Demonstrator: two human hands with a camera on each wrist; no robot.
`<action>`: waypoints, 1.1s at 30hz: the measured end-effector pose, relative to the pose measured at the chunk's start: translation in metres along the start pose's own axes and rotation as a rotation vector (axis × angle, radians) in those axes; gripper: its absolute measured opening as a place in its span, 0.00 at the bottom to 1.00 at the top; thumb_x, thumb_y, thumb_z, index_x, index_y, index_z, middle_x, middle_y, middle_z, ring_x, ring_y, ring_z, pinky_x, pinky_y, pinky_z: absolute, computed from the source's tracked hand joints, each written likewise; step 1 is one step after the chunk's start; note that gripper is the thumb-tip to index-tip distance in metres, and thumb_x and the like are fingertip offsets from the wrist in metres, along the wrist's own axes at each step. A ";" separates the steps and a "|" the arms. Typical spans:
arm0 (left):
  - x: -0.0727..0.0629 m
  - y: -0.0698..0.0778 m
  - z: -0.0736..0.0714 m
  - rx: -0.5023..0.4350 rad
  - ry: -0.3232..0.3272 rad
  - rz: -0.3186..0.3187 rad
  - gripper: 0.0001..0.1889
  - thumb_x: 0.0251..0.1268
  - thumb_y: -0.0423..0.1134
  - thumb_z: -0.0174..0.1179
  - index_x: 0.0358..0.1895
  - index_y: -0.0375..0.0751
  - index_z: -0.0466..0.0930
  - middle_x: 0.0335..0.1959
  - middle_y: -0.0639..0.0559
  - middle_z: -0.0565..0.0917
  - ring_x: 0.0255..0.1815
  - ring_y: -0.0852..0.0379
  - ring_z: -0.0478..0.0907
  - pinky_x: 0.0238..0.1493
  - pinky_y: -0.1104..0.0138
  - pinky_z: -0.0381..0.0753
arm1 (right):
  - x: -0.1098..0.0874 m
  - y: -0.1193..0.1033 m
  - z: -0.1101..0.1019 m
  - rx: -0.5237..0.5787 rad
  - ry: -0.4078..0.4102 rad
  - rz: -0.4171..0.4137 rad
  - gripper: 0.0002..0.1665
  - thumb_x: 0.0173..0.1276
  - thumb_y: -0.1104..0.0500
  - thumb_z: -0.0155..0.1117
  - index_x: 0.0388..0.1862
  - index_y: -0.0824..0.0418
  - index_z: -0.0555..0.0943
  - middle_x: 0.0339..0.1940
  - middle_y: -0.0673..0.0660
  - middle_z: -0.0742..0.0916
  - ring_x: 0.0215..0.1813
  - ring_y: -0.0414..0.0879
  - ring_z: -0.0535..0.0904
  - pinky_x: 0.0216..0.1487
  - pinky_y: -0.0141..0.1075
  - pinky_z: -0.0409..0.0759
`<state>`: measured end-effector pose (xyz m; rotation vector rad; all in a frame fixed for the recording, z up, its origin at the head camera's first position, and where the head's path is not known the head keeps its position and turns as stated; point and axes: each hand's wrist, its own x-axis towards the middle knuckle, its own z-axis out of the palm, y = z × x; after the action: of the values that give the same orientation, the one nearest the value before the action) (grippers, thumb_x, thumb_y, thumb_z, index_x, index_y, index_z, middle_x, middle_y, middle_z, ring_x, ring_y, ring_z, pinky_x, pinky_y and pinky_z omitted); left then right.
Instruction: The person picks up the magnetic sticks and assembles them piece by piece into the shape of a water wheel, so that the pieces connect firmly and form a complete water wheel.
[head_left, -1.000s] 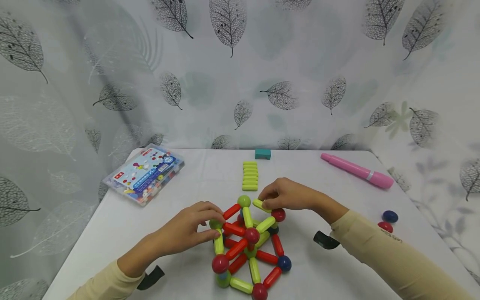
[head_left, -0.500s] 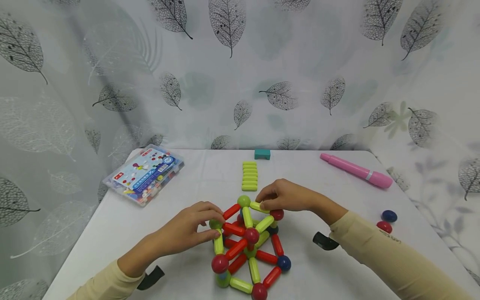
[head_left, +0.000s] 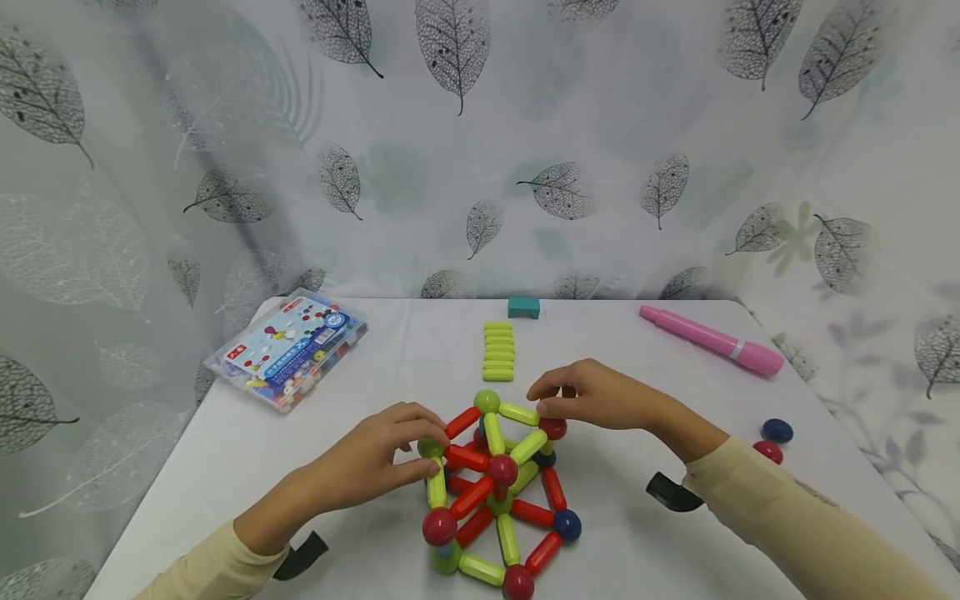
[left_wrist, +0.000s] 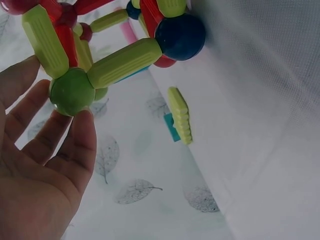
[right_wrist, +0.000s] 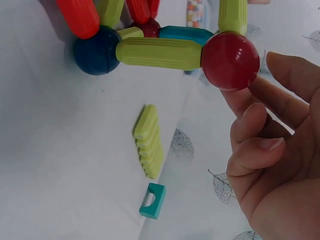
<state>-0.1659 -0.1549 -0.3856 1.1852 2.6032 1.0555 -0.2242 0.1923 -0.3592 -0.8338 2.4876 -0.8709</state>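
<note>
A framework of magnetic rods and balls point(head_left: 510, 542), in red, green and blue, stands on the white table. At its left side my left hand point(head_left: 382, 458) holds a green ball point(left_wrist: 72, 91) at an upper corner, fingertips on the ball and thumb against the light green rod point(left_wrist: 45, 42) joined to it. My right hand point(head_left: 592, 396) is at the upper right corner, fingertips right by a red ball point(right_wrist: 231, 61), its fingers loosely bent and nothing gripped. A light green rod point(head_left: 519, 413) spans from that red ball to the green ball point(head_left: 487, 402) at the back.
Several light green rods point(head_left: 498, 352) lie in a row behind the framework, with a teal block point(head_left: 523, 308) beyond. A clear plastic case point(head_left: 288, 350) lies at left. On the right are a pink marker-shaped object point(head_left: 712, 339), a blue piece point(head_left: 777, 431) and a red piece point(head_left: 768, 452).
The light green rod in my right hand swung into line between the back green ball and the red ball. My right hand then let go and drew slightly right. The left hand stayed put.
</note>
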 end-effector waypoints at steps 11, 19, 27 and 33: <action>0.011 -0.021 0.005 -0.202 0.049 -0.132 0.18 0.75 0.49 0.60 0.62 0.50 0.79 0.59 0.53 0.83 0.59 0.53 0.79 0.54 0.63 0.82 | -0.047 -0.032 0.016 -0.195 0.182 -0.362 0.07 0.72 0.54 0.69 0.48 0.48 0.86 0.36 0.39 0.83 0.33 0.31 0.75 0.31 0.27 0.78; 0.020 -0.034 0.008 -0.377 0.000 -0.262 0.19 0.79 0.51 0.54 0.63 0.48 0.78 0.61 0.43 0.82 0.61 0.50 0.77 0.59 0.55 0.78 | -0.055 -0.046 0.073 -0.354 -0.238 -0.575 0.11 0.74 0.48 0.65 0.52 0.45 0.87 0.33 0.36 0.84 0.32 0.22 0.70 0.37 0.11 0.68; 0.020 -0.032 0.010 -0.416 -0.049 -0.266 0.17 0.77 0.48 0.58 0.62 0.48 0.79 0.57 0.48 0.83 0.53 0.52 0.81 0.53 0.57 0.83 | -0.046 -0.037 0.114 -0.537 -0.290 -0.617 0.12 0.75 0.46 0.65 0.54 0.40 0.85 0.30 0.34 0.82 0.28 0.20 0.67 0.31 0.11 0.62; 0.018 -0.029 0.009 -0.407 -0.058 -0.267 0.15 0.75 0.48 0.60 0.58 0.49 0.81 0.51 0.53 0.84 0.48 0.52 0.81 0.52 0.56 0.84 | -0.044 -0.032 0.122 -0.580 -0.257 -0.637 0.10 0.73 0.47 0.66 0.52 0.40 0.85 0.31 0.34 0.82 0.28 0.21 0.67 0.30 0.11 0.61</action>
<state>-0.1935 -0.1506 -0.4075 0.7425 2.2661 1.3741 -0.1148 0.1465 -0.4218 -1.8616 2.2709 -0.1540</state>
